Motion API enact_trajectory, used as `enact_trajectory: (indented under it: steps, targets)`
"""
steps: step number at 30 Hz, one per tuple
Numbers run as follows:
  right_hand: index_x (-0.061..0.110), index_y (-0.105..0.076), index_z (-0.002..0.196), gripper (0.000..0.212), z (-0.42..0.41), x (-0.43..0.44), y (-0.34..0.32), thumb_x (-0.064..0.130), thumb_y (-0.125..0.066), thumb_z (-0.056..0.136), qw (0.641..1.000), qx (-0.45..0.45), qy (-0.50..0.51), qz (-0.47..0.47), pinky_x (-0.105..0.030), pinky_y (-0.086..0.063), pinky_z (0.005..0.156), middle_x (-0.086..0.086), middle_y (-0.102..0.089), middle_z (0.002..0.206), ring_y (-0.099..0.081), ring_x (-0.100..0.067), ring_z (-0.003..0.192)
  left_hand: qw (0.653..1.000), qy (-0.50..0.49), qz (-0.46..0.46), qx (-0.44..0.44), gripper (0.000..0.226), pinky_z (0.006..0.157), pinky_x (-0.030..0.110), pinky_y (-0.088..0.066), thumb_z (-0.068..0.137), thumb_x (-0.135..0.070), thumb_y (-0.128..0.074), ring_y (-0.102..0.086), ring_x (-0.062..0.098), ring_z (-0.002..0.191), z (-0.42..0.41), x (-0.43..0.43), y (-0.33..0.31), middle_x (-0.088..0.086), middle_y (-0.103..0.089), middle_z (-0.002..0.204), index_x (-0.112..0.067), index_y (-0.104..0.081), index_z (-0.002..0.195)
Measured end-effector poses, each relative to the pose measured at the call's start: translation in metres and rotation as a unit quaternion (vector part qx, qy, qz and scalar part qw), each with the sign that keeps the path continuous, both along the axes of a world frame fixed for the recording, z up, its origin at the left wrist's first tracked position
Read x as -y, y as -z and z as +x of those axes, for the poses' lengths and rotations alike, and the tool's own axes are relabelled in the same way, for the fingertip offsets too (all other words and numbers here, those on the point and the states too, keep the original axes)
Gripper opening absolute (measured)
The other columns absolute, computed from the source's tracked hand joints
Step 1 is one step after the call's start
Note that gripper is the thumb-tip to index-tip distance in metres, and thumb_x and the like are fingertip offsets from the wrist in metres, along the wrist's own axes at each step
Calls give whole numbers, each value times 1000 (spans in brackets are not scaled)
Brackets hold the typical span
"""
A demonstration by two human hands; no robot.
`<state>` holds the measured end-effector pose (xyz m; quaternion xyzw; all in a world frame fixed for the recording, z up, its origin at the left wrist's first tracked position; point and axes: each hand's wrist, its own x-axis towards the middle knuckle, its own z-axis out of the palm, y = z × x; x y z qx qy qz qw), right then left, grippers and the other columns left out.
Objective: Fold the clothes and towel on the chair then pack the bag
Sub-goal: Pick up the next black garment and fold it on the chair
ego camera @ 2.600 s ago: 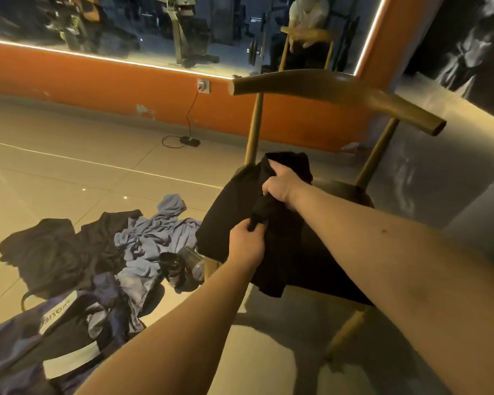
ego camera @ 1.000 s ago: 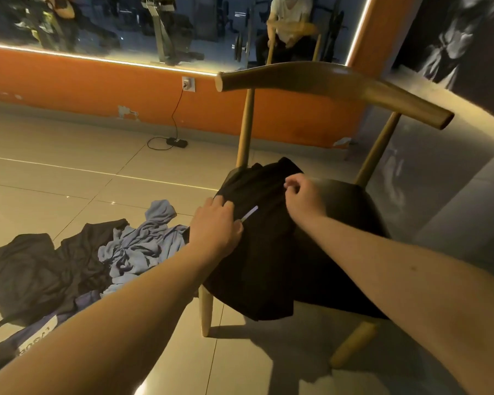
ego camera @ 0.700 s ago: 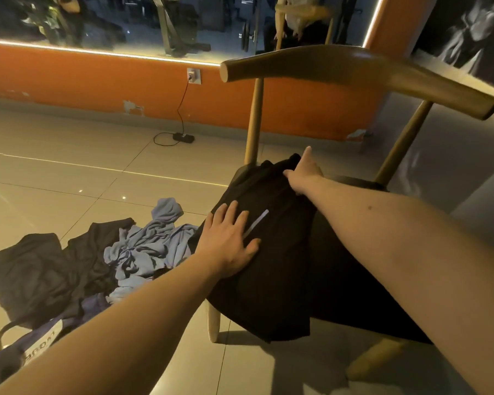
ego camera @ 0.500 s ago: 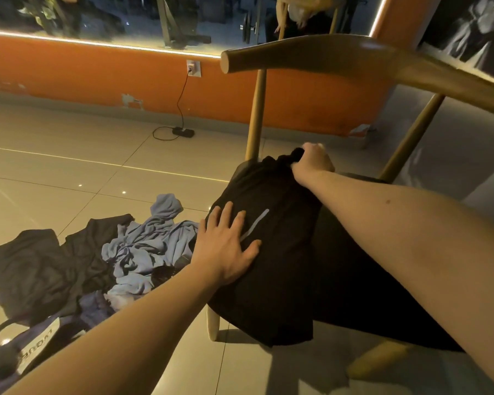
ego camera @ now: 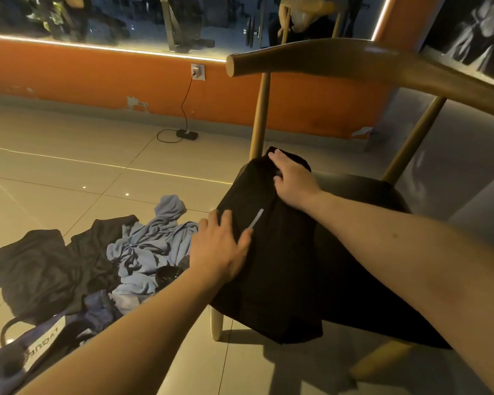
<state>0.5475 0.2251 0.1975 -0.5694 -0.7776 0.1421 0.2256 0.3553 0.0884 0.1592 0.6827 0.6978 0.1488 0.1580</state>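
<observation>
— What takes up most of the view?

— A glossy tiled floor (ego camera: 69, 172), then the orange wall (ego camera: 83, 72) at the far side with a lit mirror (ego camera: 126, 18) above it. On the right stands the chair (ego camera: 354, 61): curved wooden backrest, round wooden legs, dark seat.

— And the clothes?

— A black garment (ego camera: 283, 266) lies spread over the chair's seat, its near edge hanging off the front. It is smooth, with one thin pale strip (ego camera: 256, 218) sewn on it. On the floor to the left lie a crumpled blue towel (ego camera: 152, 240) and more black clothes (ego camera: 40, 269), touching each other.

— The bag?

— The bag (ego camera: 20, 363) sits at the near left, dark navy, with a white label. Its dark letters are cut off and I cannot read them.

— The hands?

— The left hand (ego camera: 220, 246) lies flat on the garment's left side, fingers straight, gripping nothing. The right hand (ego camera: 294, 181) rests on the garment's far edge, fingers stretched over the cloth, holding nothing.

— Anything small?

— A wall socket (ego camera: 197, 71), its black cable running down to an adapter (ego camera: 187, 134) on the floor.
</observation>
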Motion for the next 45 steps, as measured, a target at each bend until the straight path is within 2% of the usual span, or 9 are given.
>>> enact_trajectory:
  steps: [3,6,10,18,21,25,30,35,45]
  targets:
    - [20,-44,150,49,6,32,-6,20,-50,102,992,-15,85,92,-46,-33,120,-3,-33,162,-35,-23,147,994,-61,-15,85,64,116,50,-33,104,-54,-42,-33,35,143,-14,-22,-6,15,-39,154,-15,-34,153]
    - [29,-30,157,61,13,66,6,47,-49,101,987,125,101,-19,-50,-12,123,-3,-7,169,-3,-28,156,983,-86,-90,132,59,112,49,-39,106,-47,-45,-44,38,138,-26,-38,-6,18,-48,150,-11,-38,151]
    - [33,-20,160,74,3,76,23,62,-46,98,979,137,11,-152,-50,-8,124,2,5,170,8,-26,156,980,-105,-84,147,47,91,39,-48,104,-41,-54,-62,31,111,-35,-38,0,17,-64,128,-5,-55,134]
    - [28,-37,155,59,16,73,19,51,-48,102,989,55,-55,-127,-47,-12,126,5,-17,168,-3,-14,155,977,-123,-58,162,46,98,41,-48,103,-36,-58,-62,33,114,-38,-14,4,17,-63,126,-2,-55,134]
    - [19,-53,146,41,36,102,15,18,-49,104,998,-31,-52,-33,-36,-20,125,3,-40,159,-23,-9,150,979,-115,-30,167,45,95,40,-48,105,-41,-53,-62,30,113,-48,-9,3,14,-64,126,-6,-57,133]
    - [13,-60,138,55,83,149,11,-12,-52,89,990,14,-137,17,-17,-22,121,0,-50,151,-33,-2,144,989,16,123,86,27,101,39,-52,106,-27,-49,-59,25,121,-76,8,-1,6,-55,138,-18,-58,131]
    - [25,-44,152,75,100,188,13,-7,-59,86,973,71,-221,-14,-25,-15,124,14,-29,162,-14,2,151,933,340,41,-112,93,122,40,-30,80,-78,-58,-24,17,149,-84,42,-9,-8,-24,163,-30,-31,155]
    - [32,-34,156,79,94,187,22,13,-69,88,972,75,-219,-33,-17,-5,121,22,-22,161,-8,10,149,925,318,110,-177,90,120,48,-34,80,-69,-69,-30,27,144,-62,43,9,1,-32,158,-28,-31,151]
    - [13,-67,129,43,70,177,47,6,-74,87,991,-5,-126,53,-17,-24,120,2,-64,136,-47,-1,131,949,264,94,-143,50,111,46,-38,96,-47,-63,-36,24,130,-44,32,-2,2,-42,144,-26,-50,139]
